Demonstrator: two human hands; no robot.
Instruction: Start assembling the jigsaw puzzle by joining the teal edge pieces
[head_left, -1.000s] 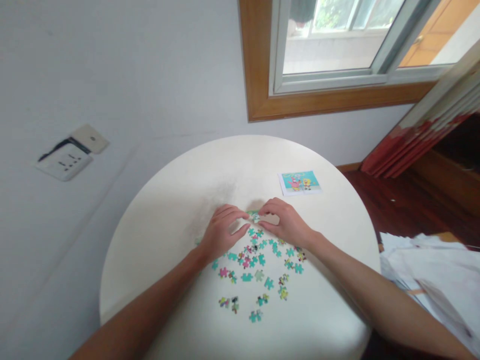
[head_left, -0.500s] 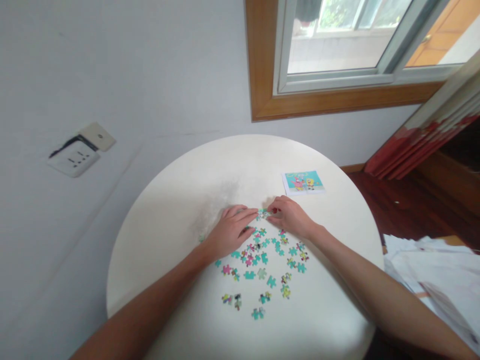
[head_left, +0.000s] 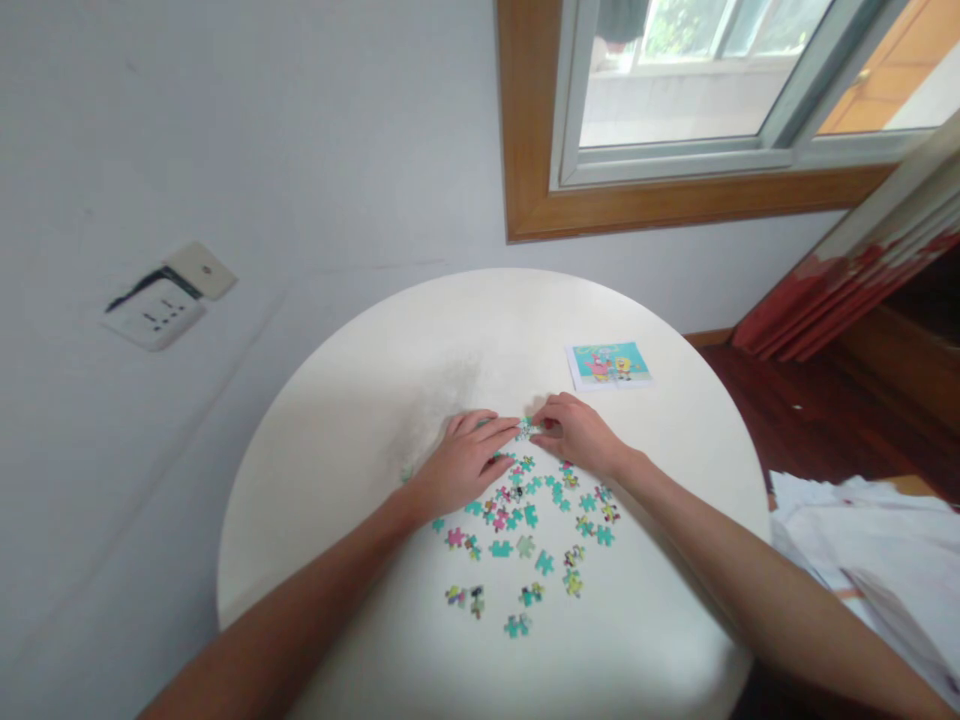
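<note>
On a round white table point(head_left: 352, 400), my left hand point(head_left: 457, 465) and my right hand point(head_left: 577, 435) meet fingertip to fingertip over a small cluster of joined puzzle pieces point(head_left: 529, 429). Both hands pinch that cluster from either side, with the fingers curled down onto it. Just below the hands lies a scatter of several loose teal, pink and yellow puzzle pieces point(head_left: 525, 530). A small cartoon picture card point(head_left: 609, 363) rests flat on the table beyond my right hand.
The table stands against a grey wall with a socket plate point(head_left: 154, 315) at the left. A wood-framed window point(head_left: 675, 110) is above. To the right are dark wooden floor point(head_left: 810, 420), a red-edged curtain point(head_left: 862, 270) and white cloth point(head_left: 870, 550).
Both hands stay at the joined pieces. My right hand has drawn its fingers in closer to the cluster. The view has shifted a little to the left.
</note>
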